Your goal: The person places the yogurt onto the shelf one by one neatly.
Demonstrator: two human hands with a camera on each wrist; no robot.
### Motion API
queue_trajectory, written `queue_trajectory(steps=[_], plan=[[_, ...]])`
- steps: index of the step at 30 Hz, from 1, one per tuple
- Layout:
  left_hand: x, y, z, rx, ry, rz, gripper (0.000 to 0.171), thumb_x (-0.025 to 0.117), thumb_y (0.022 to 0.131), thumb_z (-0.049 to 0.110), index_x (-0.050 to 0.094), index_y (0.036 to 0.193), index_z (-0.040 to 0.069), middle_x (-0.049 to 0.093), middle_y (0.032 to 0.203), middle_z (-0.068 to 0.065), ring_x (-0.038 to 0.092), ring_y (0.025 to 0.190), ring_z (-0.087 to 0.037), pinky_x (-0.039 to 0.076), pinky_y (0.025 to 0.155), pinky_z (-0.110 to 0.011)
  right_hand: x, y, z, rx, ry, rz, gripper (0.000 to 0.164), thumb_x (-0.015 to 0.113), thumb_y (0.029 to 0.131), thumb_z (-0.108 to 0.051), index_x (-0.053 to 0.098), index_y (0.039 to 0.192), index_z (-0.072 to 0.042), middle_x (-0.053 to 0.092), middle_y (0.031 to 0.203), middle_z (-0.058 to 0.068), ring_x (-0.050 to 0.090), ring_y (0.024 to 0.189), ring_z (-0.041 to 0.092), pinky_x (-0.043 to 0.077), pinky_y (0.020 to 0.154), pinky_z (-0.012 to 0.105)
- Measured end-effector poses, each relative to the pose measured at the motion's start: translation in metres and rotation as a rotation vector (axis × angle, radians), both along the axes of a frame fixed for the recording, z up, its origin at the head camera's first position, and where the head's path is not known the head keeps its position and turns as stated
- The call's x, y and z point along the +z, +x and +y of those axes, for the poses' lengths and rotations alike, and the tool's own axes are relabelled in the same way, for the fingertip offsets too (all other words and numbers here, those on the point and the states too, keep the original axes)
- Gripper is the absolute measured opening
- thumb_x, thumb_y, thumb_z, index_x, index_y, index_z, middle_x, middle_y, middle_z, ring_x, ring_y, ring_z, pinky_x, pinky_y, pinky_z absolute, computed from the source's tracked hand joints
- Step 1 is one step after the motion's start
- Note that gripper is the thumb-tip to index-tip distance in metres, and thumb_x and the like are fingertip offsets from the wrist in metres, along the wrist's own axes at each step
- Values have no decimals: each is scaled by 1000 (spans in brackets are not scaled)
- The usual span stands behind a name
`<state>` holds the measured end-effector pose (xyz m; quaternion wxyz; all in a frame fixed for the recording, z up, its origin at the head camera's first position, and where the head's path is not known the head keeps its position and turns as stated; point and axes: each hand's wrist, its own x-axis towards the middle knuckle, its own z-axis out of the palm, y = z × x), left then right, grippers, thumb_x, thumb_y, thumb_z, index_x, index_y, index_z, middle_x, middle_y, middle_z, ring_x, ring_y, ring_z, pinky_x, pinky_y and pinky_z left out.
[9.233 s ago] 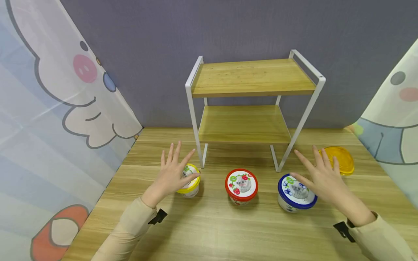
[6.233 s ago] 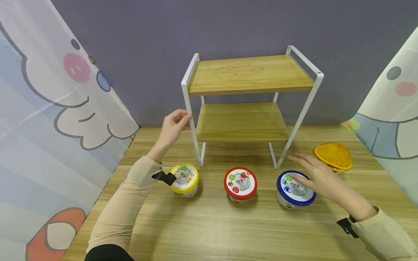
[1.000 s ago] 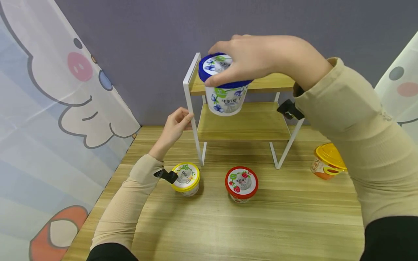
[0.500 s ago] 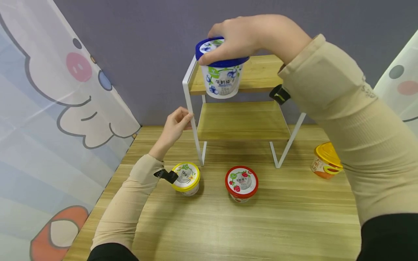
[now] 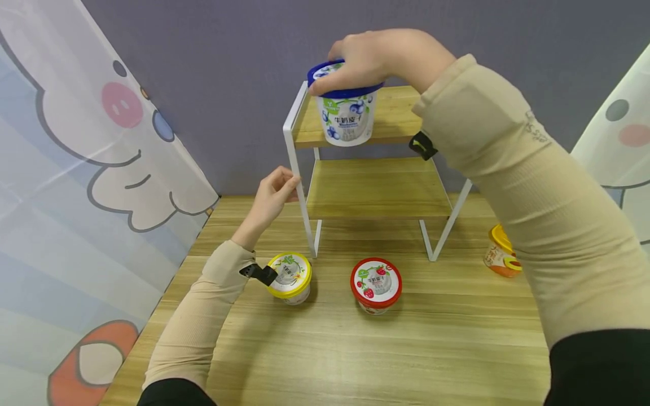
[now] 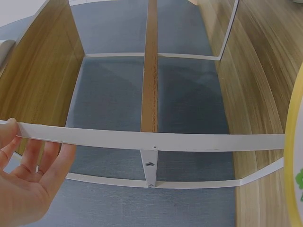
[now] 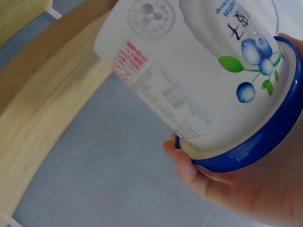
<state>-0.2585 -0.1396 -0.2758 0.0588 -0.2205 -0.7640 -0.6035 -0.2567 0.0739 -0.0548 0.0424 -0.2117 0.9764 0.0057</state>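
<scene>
My right hand (image 5: 373, 59) grips a white tub with a blue lid and blueberry print (image 5: 350, 118) from above, fingers and thumb round the lid's rim. In the head view the tub overlaps the left part of the top board (image 5: 401, 113) of a two-tier shelf. The right wrist view has the tub's base (image 7: 106, 45) right at the edge of the wooden board (image 7: 57, 90). My left hand (image 5: 274, 192) pinches the shelf's white front-left post (image 5: 299, 197) between thumb and fingers; the left wrist view shows the thumb and fingers on either side of that white bar (image 6: 109, 137).
A yellow-lidded tub (image 5: 290, 276) stands on the table below my left wrist. Centre front is a red-lidded strawberry tub (image 5: 376, 285). At the right, an orange tub with a yellow lid (image 5: 501, 254) is partly hidden by my right sleeve. A grey wall panel (image 5: 228, 84) rises behind.
Earlier the blue-lidded tub stood on the table at the right; my right hand took and raised it to the top board, lowering it slightly just now. My left hand took hold of the post.
</scene>
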Motion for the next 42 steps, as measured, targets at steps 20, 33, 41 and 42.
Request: queue_trajectory(steps=[20, 33, 41, 42], plan=[[0, 0, -1, -2, -13, -16, 21, 45, 93, 13, 47, 98, -8, 53, 82, -6, 55, 73, -11, 55, 75, -32, -6, -22, -5, -69, -38, -6, 91, 28, 79, -68, 7, 142, -6, 46, 122, 21, 51, 103, 30, 42, 91, 44], [0, 0, 1, -3, -10, 1, 22, 46, 93, 14, 48, 99, -8, 53, 83, -5, 56, 73, -10, 55, 73, -29, -9, -22, -4, -82, -49, 18, 90, 25, 81, -68, 4, 142, -6, 44, 124, 22, 49, 106, 32, 40, 94, 46], [10, 11, 5, -2, -12, -8, 18, 44, 93, 7, 47, 98, -10, 53, 82, -8, 55, 72, -10, 54, 76, -34, -9, -14, 0, -97, -79, 56, 88, 26, 81, -68, 0, 143, -11, 29, 134, 23, 38, 115, 36, 34, 98, 52], [13, 14, 6, -1, -15, -8, 17, 44, 93, 7, 47, 97, -10, 53, 82, -8, 55, 72, -11, 54, 77, -35, -10, -12, 0, -99, -81, 77, 88, 26, 81, -69, 0, 143, -12, 26, 135, 24, 36, 116, 36, 33, 98, 53]])
